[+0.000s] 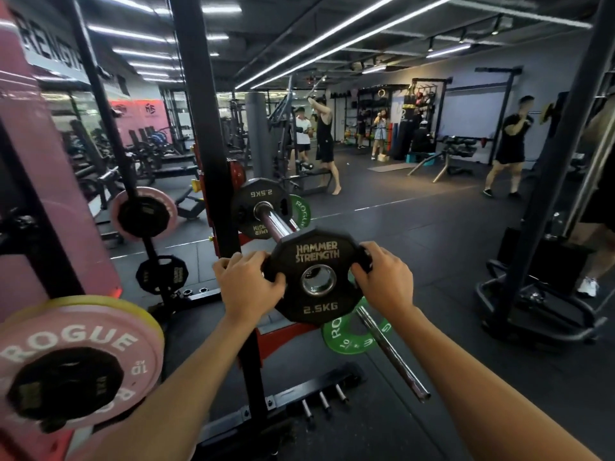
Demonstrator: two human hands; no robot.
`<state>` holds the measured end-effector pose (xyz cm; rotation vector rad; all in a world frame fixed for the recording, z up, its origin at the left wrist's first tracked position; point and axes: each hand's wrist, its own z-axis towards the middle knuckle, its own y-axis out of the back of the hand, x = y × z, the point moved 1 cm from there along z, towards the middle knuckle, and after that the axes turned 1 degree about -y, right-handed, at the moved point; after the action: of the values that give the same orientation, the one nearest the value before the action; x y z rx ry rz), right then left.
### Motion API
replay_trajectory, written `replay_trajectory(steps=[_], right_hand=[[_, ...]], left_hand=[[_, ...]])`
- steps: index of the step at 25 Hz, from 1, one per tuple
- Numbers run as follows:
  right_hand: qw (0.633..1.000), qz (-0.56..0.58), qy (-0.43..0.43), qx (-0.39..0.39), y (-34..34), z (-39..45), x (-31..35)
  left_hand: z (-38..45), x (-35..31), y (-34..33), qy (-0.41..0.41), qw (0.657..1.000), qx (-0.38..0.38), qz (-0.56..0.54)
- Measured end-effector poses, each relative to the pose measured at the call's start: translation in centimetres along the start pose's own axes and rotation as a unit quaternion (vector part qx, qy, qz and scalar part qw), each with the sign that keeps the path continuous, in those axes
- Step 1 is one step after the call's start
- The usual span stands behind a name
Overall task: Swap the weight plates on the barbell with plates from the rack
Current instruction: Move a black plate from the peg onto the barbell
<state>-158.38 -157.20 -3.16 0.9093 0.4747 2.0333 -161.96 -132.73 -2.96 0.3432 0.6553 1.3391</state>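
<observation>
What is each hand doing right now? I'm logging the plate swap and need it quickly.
Left hand: grips the left edge of the black 2.5KG plate.
Right hand: grips the right edge of the same plate.

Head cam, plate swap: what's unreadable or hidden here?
- Barbell sleeve: its junction with the black 2.5KG plate is hidden by the plate; on or off, cannot tell.
- Green plate: partly covered by the black plate.
- Pink plate: blurred, cut by the left edge.
- Left hand and right hand: fingertips hidden behind the rim.
</observation>
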Motion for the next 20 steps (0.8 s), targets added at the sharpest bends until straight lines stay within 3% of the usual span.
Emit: replay_trajectory(steps=[6, 14, 20], right_hand=[[0.997, 0.062, 0.047, 0.025, -2.1, 2.3, -1.0], [0.994, 0.093, 0.05, 0.016, -4.9, 3.6, -0.9], [0.993, 0.105, 0.031, 0.046, -5.8, 5.7, -0.5]], left_hand=[[-0.1, 0.0, -0.3, 0.02, 0.997, -0.07, 0.04], [-0.3, -0.1, -1.1, 0.06, 0.996, -0.059, 0.03], [1.0, -0.1, -1.2, 0.106, 0.992, 0.002, 0.062]])
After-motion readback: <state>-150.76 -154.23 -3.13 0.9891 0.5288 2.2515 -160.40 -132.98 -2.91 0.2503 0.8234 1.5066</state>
